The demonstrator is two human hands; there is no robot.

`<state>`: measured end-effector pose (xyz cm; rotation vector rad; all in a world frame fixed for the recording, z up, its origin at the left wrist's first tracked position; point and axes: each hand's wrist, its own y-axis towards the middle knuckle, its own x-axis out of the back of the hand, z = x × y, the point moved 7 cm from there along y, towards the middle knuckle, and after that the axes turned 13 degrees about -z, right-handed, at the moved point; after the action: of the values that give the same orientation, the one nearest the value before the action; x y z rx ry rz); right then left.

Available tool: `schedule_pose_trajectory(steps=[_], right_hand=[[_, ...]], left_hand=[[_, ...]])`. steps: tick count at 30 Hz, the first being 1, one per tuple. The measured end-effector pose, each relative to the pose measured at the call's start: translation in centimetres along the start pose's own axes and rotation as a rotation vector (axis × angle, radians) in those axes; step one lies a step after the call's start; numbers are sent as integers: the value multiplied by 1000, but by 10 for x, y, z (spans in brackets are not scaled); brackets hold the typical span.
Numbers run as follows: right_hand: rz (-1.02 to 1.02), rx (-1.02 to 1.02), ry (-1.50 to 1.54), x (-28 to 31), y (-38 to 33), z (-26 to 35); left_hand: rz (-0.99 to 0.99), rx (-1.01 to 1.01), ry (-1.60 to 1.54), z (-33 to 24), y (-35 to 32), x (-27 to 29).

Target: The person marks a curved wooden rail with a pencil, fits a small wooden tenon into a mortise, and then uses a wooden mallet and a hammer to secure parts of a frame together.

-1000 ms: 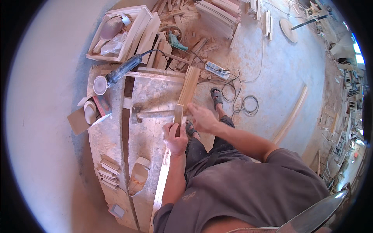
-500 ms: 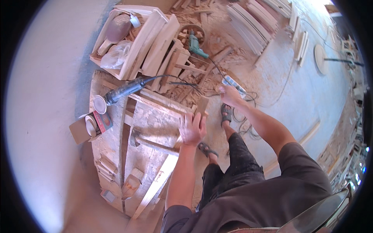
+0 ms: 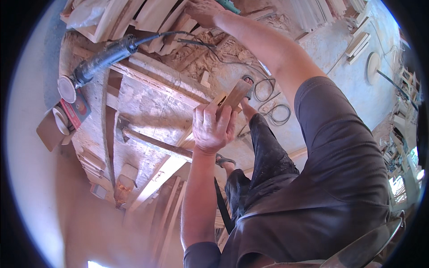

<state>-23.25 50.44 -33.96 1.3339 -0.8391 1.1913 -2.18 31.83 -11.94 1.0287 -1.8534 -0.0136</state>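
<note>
My left hand [image 3: 213,127] is closed around a short wooden piece [image 3: 236,94], which sticks up past the fingers at the near-right edge of the workbench [image 3: 147,100]. My right arm stretches far forward. At the top edge of the view, my right hand [image 3: 203,12] is over the stacked boards, its fingers reaching out and nothing visible in them. Beside it is part of a green power drill [image 3: 229,5]. A hammer [image 3: 156,143] lies on the bench, its handle pointing toward my left wrist. An angle grinder [image 3: 105,59] with a round disc rests at the far left.
An opened box of sanding discs [image 3: 73,111] sits below the grinder. A wooden block [image 3: 126,181] and a pale wood strip [image 3: 154,181] are at the bench's near side. Black cable [image 3: 279,114] coils on the floor. Wood scraps [image 3: 232,49] and shavings lie beyond the bench.
My right hand has moved forward and left, from above the floor to the board stack. My left hand keeps its hold on the wooden piece. The whole view has shifted, bringing the bench nearer.
</note>
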Motion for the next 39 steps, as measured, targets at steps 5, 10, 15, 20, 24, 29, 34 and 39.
schedule_pose_trajectory(steps=[5, 10, 15, 20, 24, 29, 34, 39], right_hand=[[82, -21, -7, -28, -5, -12], [519, -92, -72, -41, -15, -21], [656, -292, 32, 6, -95, -38], [635, -561, 185, 40, -237, -71], [421, -791, 322, 105, -314, -58], [261, -1022, 309, 244, -366, -12], [16, -1185, 371, 302, -400, 23], [-180, -1054, 236, 369, -434, 71]], left_hand=[[29, -10, -14, 0, -1, -3], [-1, -39, 22, -1, -2, 1], [-41, -65, 28, -2, -3, 5], [-63, -96, 10, -7, 3, 4], [-53, -90, 53, -8, 0, 6], [30, -123, 73, -16, -2, 9], [-2, -37, 97, -20, -9, 21], [-47, -70, -414, -138, 21, 49]])
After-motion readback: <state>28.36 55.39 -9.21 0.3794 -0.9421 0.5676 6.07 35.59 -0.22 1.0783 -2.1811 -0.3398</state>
